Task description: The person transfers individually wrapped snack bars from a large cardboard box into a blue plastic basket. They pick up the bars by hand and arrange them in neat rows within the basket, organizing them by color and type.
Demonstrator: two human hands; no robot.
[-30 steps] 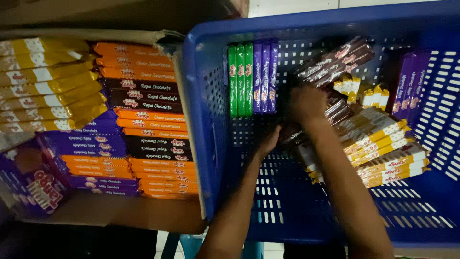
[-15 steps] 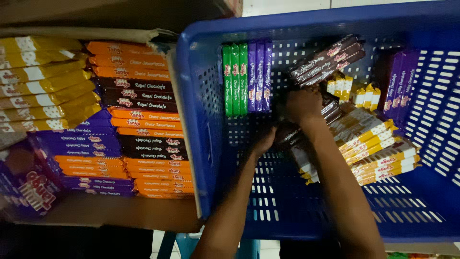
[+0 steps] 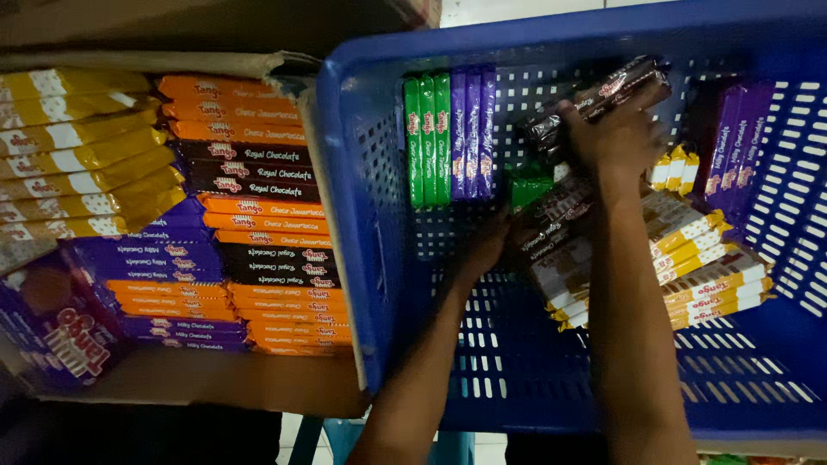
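Both my arms reach into a blue slotted plastic basket (image 3: 517, 379). My right hand (image 3: 616, 138) grips a bundle of dark brown wafer packs (image 3: 603, 95) near the basket's far wall. Lower down, my left hand (image 3: 487, 245) rests against another dark brown pack (image 3: 551, 215) on top of a heap of yellow-and-white packs (image 3: 706, 275). Whether its fingers close around that pack is hidden. Green packs (image 3: 428, 138) and purple packs (image 3: 472, 133) stand upright in the basket's far left corner.
To the left a cardboard box (image 3: 215, 387) holds rows of orange, black, purple and yellow wafer packs (image 3: 250, 207). More purple packs (image 3: 736, 146) lean at the basket's far right. Small yellow packs (image 3: 676, 168) lie beside my right wrist.
My right hand has risen toward the basket's far wall and taken hold of the dark brown bundle. My left hand shifted slightly right against the heap.
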